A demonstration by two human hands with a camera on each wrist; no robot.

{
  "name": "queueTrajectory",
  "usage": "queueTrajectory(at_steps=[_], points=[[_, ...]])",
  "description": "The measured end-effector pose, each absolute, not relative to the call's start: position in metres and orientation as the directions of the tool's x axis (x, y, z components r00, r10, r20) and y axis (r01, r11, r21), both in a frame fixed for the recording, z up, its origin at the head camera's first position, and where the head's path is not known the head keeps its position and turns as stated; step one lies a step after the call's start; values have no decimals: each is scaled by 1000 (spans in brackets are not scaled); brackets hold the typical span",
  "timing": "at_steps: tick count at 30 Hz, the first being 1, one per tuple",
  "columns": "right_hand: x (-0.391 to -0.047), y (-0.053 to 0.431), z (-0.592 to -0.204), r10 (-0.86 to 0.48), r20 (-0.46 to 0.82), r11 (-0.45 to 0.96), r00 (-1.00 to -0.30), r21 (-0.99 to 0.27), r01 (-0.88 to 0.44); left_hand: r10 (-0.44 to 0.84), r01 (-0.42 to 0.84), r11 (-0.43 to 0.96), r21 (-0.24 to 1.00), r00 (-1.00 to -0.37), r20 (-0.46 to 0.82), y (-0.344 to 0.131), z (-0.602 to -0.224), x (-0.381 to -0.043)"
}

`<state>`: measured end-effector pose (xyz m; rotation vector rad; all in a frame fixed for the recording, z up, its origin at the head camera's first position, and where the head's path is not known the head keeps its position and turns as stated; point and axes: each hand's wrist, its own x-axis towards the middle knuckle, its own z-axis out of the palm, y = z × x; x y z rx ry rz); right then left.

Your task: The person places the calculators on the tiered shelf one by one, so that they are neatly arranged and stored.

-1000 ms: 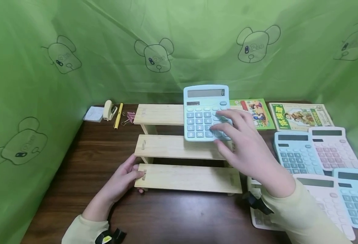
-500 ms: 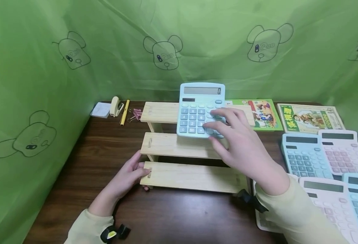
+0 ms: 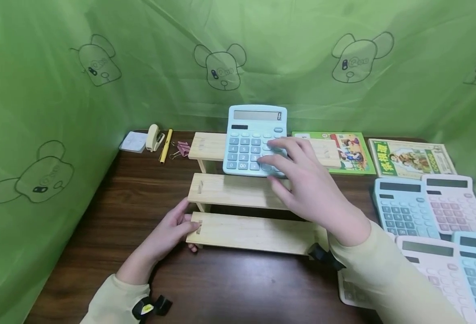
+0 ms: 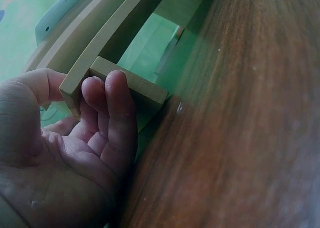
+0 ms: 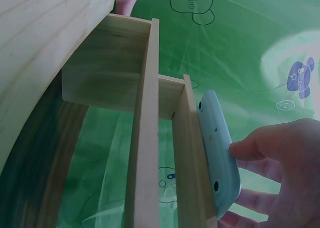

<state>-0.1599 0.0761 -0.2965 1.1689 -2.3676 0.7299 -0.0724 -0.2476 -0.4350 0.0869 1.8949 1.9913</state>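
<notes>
A light-blue calculator (image 3: 256, 123), its display showing 0, lies tilted toward the head camera at the top step of a three-step wooden shelf (image 3: 242, 229). My right hand (image 3: 308, 182) holds the calculator at its right and near sides. Its fingertips lie over the right-hand keys, and the thumb touches the near edge. From the right wrist view, the dark feet of the calculator's underside (image 5: 212, 143) show beside the top board (image 5: 187, 153). At the lowest step's left end, my left hand (image 3: 172, 231) grips the board, its thumb on top and its fingers curled below (image 4: 117, 96).
Several blue and pink calculators (image 3: 405, 202) overlap on the right of the table (image 3: 270, 288). Behind the shelf's right end lie a green picture book (image 3: 349, 155) and a boxed game or book (image 3: 414, 157). Back left are a pad (image 3: 134, 141), stapler (image 3: 152, 137), yellow pen (image 3: 166, 146) and binder clips (image 3: 183, 149).
My right hand and the blue calculator have moved left along the top step. The left hand keeps its grip on the shelf's left end. The head view has shifted slightly.
</notes>
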Motion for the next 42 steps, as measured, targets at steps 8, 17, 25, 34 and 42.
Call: queueTrajectory(at_steps=[8,17,25,34,42], points=[[-166,76,-296,-597,544,542,-589,-267,-797,357,-246,-11,969,-906,-226,-240,-436,-83],[-171,76,-293,-595,542,557,-594,-255,-791,394,-246,-16,969,-892,-220,-230,-436,-92],[-173,75,-291,-605,495,592,-624,-245,-768,407,-251,-4,968,-885,-227,-224,-436,-98],[-176,65,-293,-629,484,581,-608,-227,-782,390,-255,-1,967,-890,-234,-228,-437,-94],[-172,54,-298,-733,390,505,-558,-237,-830,387,-208,-58,976,-906,-170,-249,-434,-75]])
